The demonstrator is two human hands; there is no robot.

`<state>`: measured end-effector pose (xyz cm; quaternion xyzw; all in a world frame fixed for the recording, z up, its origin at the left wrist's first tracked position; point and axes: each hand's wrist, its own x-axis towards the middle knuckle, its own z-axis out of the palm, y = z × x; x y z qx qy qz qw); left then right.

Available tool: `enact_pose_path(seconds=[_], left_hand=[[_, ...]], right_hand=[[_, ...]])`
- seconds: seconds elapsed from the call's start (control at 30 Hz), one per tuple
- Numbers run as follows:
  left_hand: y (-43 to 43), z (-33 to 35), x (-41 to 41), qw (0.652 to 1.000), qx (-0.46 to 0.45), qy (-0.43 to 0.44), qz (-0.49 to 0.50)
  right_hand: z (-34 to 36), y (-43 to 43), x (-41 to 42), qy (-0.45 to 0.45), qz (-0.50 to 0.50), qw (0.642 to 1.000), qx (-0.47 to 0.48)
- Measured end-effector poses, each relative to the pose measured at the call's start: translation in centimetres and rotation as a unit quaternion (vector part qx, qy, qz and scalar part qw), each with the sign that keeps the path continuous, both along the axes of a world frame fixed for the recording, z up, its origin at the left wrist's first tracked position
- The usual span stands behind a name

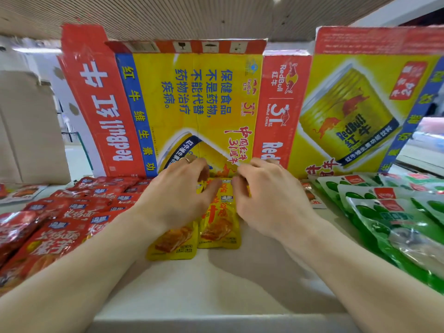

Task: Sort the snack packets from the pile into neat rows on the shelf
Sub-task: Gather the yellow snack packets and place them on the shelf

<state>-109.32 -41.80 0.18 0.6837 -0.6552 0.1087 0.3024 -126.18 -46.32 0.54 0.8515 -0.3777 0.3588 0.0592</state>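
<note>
Step in hand: we judge that the yellow packets [217,233] are being squared into a row on the shelf [216,287], in the gap between two sorted groups.
Left hand: the left hand [177,198] curls over the far left part of the yellow packets with its thumb against the printed face, gripping them. A ring [188,160] shows on one finger.
Right hand: the right hand [266,200] curls over their far right edge, thumb close to the other thumb, pinching the same packets.
How to do it well: we would press both sides inward evenly so the edges line up. The nearest packet is skewed to the left and wants nudging straight. Then we would slide the bundle back toward the cardboard [192,92] (a flattened drinks carton standing as the rear wall).
Where the packets are: mid-shelf, towards the back, partly under both hands.
How they look: glossy yellow sachets with red lettering and a picture of browned food at the near end. They are flat and, we guess, slippery. At least two overlap; we cannot tell how many lie beneath the hands.
Neighbours: red packets [72,212] overlap in rows just to the left. Green packets [384,212] overlap to the right, apart from the yellow ones.
</note>
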Motion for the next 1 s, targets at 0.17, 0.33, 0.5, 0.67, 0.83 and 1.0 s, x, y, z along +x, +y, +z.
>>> enact_pose_path(seconds=[0.17, 0.33, 0.5, 0.67, 0.83, 1.0], left_hand=[[2.8, 1.9, -2.1, 0.997, -0.05, -0.062, 0.002], [6.5, 2.2, -4.1, 0.992, -0.068, -0.106, 0.014], [9.8, 1.0, -5.0, 0.99, -0.04, -0.127, 0.048], [13.2, -0.5, -4.6, 0.987, -0.014, -0.139, 0.084], [17.5, -0.8, -2.7, 0.983, -0.031, -0.131, 0.125], [22.8, -0.8, 0.1, 0.978, -0.032, -0.126, 0.165]], right_hand=[[1.1, 0.8, -1.3, -0.021, 0.012, 0.999, -0.021], [1.3, 2.7, -2.9, 0.017, 0.021, 1.0, -0.007], [-0.2, 5.3, -4.0, 0.043, 0.059, 0.997, 0.001], [-1.3, 7.7, -3.4, 0.05, 0.099, 0.994, 0.004], [-1.6, 10.9, -1.6, 0.053, 0.128, 0.99, 0.007], [-1.9, 15.8, 2.4, 0.027, 0.148, 0.989, 0.008]])
